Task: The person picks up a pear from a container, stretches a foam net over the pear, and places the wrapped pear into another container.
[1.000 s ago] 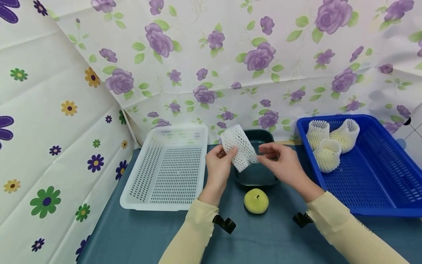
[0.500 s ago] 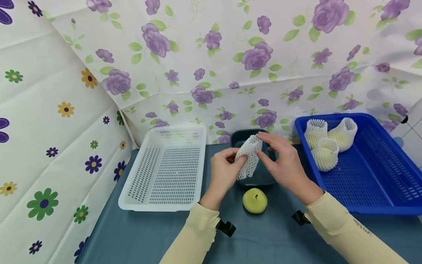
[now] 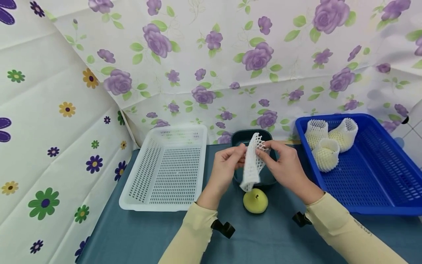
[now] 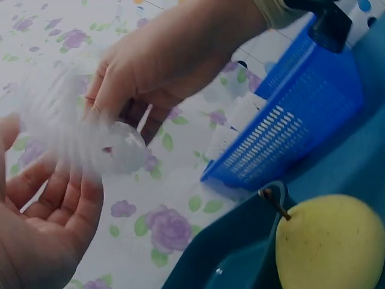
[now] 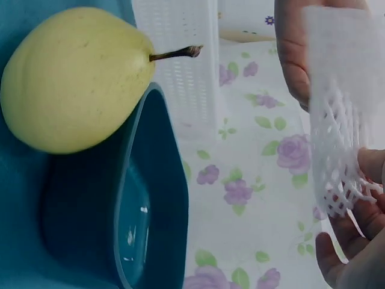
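A white foam net sleeve [image 3: 251,167] hangs upright between the two hands, over the dark green basin [image 3: 238,138]. My right hand [image 3: 285,161] pinches its upper right edge, where the mesh is spread wide. On the other side my left hand [image 3: 225,161] has its fingertips right at the sleeve; in the left wrist view thumb and fingers [image 4: 72,198] stand apart around the blurred foam. A bare yellow-green pear [image 3: 255,201] stands on the table just before the basin, stem up. The sleeve's lower end overlaps the pear's top edge in the head view.
At left stands a white slotted basket [image 3: 158,206]. The blue basket [image 3: 362,187] at right holds three sleeved fruits [image 3: 326,157] in its left corner. A flowered sheet [image 3: 197,66] hangs behind, over the blue-green tabletop [image 3: 148,234].
The foam sleeve has moved from the left hand's grip over to the right hand's pinch and turned from slanted to upright. The pear and both baskets have stayed put.
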Tool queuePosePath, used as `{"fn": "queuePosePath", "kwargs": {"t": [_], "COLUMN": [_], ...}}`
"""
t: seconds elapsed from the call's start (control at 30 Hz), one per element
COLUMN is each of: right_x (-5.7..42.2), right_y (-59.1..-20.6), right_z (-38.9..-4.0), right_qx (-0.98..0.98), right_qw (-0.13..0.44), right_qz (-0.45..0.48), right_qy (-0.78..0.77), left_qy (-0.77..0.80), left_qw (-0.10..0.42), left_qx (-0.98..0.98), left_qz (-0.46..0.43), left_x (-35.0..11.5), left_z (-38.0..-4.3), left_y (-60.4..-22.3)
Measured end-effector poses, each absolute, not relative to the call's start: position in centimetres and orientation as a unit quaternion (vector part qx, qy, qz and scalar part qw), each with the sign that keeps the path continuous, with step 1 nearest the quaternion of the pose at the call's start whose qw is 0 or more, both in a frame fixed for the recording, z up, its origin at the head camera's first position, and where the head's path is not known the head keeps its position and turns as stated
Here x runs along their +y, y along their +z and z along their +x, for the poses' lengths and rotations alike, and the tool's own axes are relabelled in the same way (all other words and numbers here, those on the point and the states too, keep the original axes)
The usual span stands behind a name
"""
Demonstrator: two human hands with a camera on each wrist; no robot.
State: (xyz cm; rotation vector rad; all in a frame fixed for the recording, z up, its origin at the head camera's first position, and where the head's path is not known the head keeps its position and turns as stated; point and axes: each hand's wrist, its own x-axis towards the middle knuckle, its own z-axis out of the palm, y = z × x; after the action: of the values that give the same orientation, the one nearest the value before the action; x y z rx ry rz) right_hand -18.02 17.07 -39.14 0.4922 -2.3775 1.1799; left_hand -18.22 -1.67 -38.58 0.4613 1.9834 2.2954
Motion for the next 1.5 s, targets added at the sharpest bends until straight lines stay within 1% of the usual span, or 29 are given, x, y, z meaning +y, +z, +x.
{"fn": "queuePosePath", "kwargs": {"t": [0.07, 0.13, 0.27, 0.37, 0.43, 0.53, 0.6, 0.67, 0.73, 0.8, 0.9, 1.0, 1.2, 1.33, 1.5], "right_x": [17.0, 16.9, 16.9, 17.0, 17.1, 17.1, 17.2, 17.2, 17.2, 17.3, 17.4, 17.4, 17.3, 17.4, 17.4], "right_y": [-39.1, -39.1, -39.2, -39.3, -39.4, -39.4, -39.3, -39.3, -39.4, -39.4, -39.4, -39.3, -39.9, -41.3, -43.2], "right_z": [-18.0, -18.0, -17.9, -17.8, -17.8, -17.8, -17.8, -17.7, -17.6, -17.6, -17.4, -17.1, -16.2, -15.1, -13.9], "right_qx": [-0.855, -0.844, -0.810, -0.787, -0.773, -0.748, -0.740, -0.736, -0.734, -0.727, -0.714, -0.710, -0.709, -0.710, -0.707], "right_qw": [0.189, 0.155, 0.088, 0.053, 0.036, 0.008, -0.001, -0.005, -0.005, -0.008, -0.023, -0.033, -0.063, -0.095, -0.119], "right_qz": [0.166, 0.160, 0.163, 0.179, 0.189, 0.196, 0.186, 0.165, 0.139, 0.118, 0.103, 0.094, 0.063, 0.050, 0.032], "right_qy": [0.453, 0.488, 0.556, 0.588, 0.605, 0.634, 0.647, 0.656, 0.665, 0.676, 0.692, 0.697, 0.700, 0.696, 0.696], "left_qy": [0.772, 0.776, 0.755, 0.742, 0.737, 0.736, 0.730, 0.729, 0.726, 0.724, 0.729, 0.732, 0.725, 0.708, 0.717], "left_qw": [0.059, 0.067, 0.047, 0.042, 0.058, 0.112, 0.144, 0.159, 0.152, 0.135, 0.115, 0.109, 0.130, 0.149, 0.168], "left_qx": [0.615, 0.612, 0.647, 0.663, 0.669, 0.664, 0.664, 0.663, 0.668, 0.674, 0.673, 0.671, 0.675, 0.689, 0.676], "left_qz": [0.149, 0.135, 0.099, 0.089, 0.083, 0.075, 0.070, 0.066, 0.063, 0.056, 0.046, 0.035, 0.034, 0.037, 0.016], "left_x": [-1.6, -1.6, -1.4, -1.4, -1.4, -1.4, -1.4, -1.4, -1.4, -1.4, -1.4, -1.4, -1.8, -2.2, -2.3], "left_z": [-18.2, -18.2, -18.2, -18.3, -18.3, -18.4, -18.4, -18.4, -18.4, -18.4, -18.4, -18.3, -17.7, -17.0, -16.2], "left_y": [-38.4, -38.4, -38.7, -38.8, -38.8, -38.8, -38.9, -39.1, -39.2, -39.3, -39.5, -39.5, -40.2, -41.4, -43.2]}}
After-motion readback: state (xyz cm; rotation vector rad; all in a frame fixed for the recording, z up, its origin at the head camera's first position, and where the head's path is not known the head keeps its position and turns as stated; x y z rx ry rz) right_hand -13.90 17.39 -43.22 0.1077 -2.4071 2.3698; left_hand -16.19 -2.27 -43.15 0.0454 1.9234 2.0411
